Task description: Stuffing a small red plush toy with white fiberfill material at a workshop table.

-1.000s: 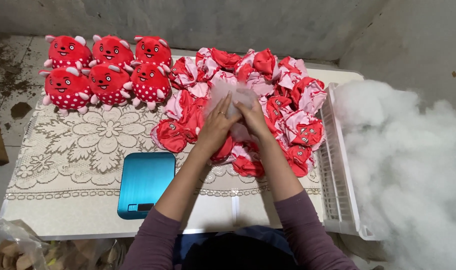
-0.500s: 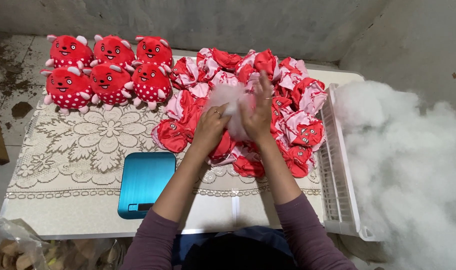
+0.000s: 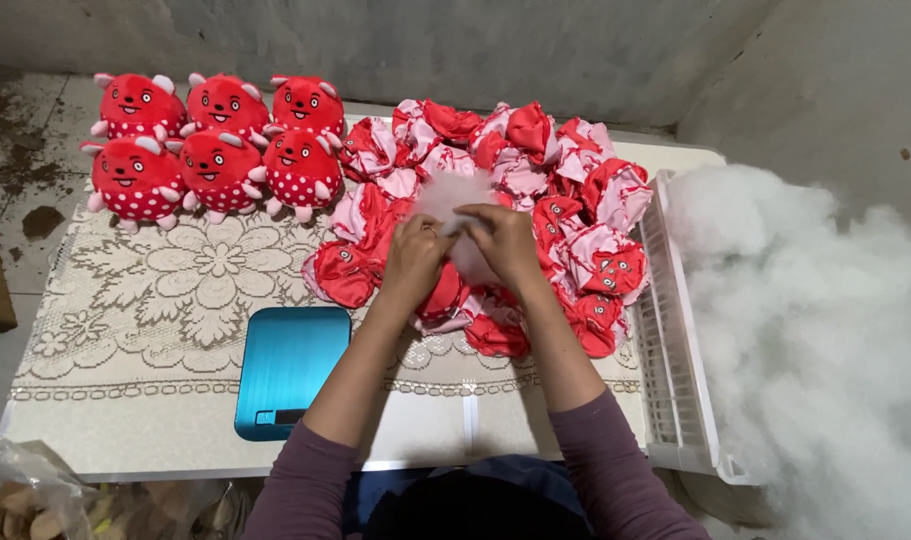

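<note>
Both hands — left hand [image 3: 414, 258], right hand [image 3: 504, 243] — had fingers pinched on a white stuffing tuft [image 3: 454, 196] over the unstuffed red toy skins [image 3: 586, 215] on the bench [image 3: 176, 420]; feather-light, squashy, likely best gathered whole.

A tuft of white stuffing [image 3: 454, 196] sits at the centre of the frame, slightly above the middle. It is soft, wispy and loose-edged, bunched into an uneven clump, and both hands pinch it from below. Its upper part stands free above the fingers; its lower part is hidden behind them. Under it lies a limp, unstuffed toy skin [image 3: 446, 296], red with pink, flattened and crumpled. Only its lower edge shows below the hands, just under the frame's centre, and its opening cannot be seen.
</note>
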